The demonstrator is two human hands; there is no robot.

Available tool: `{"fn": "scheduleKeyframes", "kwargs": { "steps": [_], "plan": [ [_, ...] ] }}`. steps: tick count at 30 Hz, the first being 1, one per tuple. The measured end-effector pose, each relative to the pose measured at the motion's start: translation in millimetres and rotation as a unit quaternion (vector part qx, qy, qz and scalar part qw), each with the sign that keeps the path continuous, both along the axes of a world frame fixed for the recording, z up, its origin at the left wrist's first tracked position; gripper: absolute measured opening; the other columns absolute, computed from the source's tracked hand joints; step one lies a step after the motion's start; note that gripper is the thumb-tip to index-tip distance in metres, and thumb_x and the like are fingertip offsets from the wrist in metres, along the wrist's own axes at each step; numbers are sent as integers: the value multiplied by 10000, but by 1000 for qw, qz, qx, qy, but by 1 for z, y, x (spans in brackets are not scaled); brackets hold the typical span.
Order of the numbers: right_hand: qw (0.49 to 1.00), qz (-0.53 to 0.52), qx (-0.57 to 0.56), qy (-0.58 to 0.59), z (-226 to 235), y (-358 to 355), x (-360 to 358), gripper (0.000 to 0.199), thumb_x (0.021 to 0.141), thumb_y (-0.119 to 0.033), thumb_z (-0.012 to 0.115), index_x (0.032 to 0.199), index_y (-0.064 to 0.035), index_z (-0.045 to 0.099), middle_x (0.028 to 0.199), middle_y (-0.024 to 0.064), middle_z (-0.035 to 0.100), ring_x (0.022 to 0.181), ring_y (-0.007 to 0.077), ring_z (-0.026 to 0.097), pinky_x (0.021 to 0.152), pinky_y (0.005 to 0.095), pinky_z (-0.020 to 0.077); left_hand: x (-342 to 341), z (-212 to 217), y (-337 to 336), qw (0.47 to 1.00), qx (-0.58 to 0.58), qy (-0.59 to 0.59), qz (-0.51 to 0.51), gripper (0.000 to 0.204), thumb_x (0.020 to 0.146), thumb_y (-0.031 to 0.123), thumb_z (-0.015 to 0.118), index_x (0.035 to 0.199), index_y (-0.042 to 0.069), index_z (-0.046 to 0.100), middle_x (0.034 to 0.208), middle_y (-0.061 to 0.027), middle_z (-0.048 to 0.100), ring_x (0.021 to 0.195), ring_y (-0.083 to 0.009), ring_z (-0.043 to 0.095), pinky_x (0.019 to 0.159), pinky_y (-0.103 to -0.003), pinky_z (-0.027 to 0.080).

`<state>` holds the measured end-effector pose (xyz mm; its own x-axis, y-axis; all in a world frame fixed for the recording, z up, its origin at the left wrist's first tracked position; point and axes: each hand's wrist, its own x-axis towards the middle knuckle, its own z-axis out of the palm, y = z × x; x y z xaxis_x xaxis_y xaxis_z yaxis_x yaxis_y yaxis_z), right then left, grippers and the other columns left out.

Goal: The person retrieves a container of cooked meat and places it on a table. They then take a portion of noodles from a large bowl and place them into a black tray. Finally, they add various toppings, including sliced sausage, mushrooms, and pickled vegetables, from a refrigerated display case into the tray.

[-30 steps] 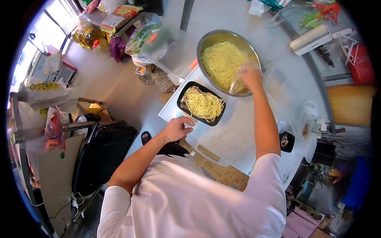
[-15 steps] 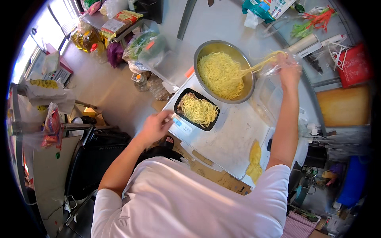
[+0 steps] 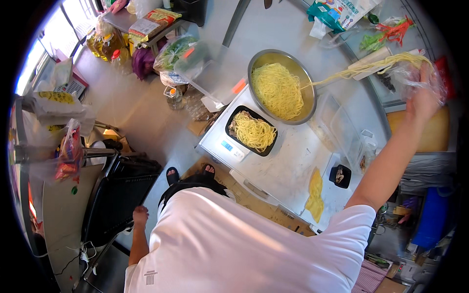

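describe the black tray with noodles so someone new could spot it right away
Start at the big round steel bowl of yellow noodles on the grey worktop. Just below it sits a small black rectangular tray on a white digital scale. It is the only dark, rectangular noodle container there.

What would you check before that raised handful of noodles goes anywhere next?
1. Grip: the right hand, in a clear plastic glove, holds the noodle strands high. Ok.
2. Strands clear of the metal bowl: they trail back to its rim, seemingly joined to the pile. Not ok.
3. Black tray placed on the white scale: sits flat, partly filled. Ok.
4. Scale reading: display too small to tell. Cannot tell.
5. Left hand: hangs at the person's side, holding nothing, off the tray. Not ok if steadying is wanted.
6. Counter: a yellow cloth lies beside the scale, away from the tray. Ok.
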<state>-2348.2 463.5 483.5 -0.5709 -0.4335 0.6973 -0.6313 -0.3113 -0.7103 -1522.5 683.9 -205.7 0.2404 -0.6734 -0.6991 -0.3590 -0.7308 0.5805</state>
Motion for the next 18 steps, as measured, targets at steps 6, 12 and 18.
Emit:
{"fn": "scheduleKeyframes", "kwargs": {
  "steps": [6, 12, 18],
  "plan": [
    [998, 13, 40, -47, -6, 14, 18, 423, 973, -93, 734, 1334, 71, 587, 1214, 168, 673, 1059, 289, 709, 832, 385, 627, 0, -4, 34, 989, 107, 58, 81, 123, 923, 105, 632, 1041, 76, 651, 796, -66, 674, 580, -148, 602, 471, -281, 449],
    [978, -43, 205, -18, -112, 16, 109, 283, 1003, -132, 699, 1238, 23, 671, 972, 109, 734, 823, 153, 724, 744, 292, 596, -14, 2, 8, 988, 67, 96, 100, 147, 939, 93, 627, 1085, 72, 628, 827, -68, 677, 601, -141, 607, 475, -263, 445],
    [945, 101, 285, -124, -296, 34, 142, 207, 1018, -135, 670, 1168, 2, 709, 910, 78, 743, 737, 120, 720, 634, 270, 580, -34, 13, -47, 992, 30, 102, 74, 184, 965, 132, 643, 1126, 43, 633, 876, -76, 707, 656, -148, 654, 515, -269, 482]
  ]
}}
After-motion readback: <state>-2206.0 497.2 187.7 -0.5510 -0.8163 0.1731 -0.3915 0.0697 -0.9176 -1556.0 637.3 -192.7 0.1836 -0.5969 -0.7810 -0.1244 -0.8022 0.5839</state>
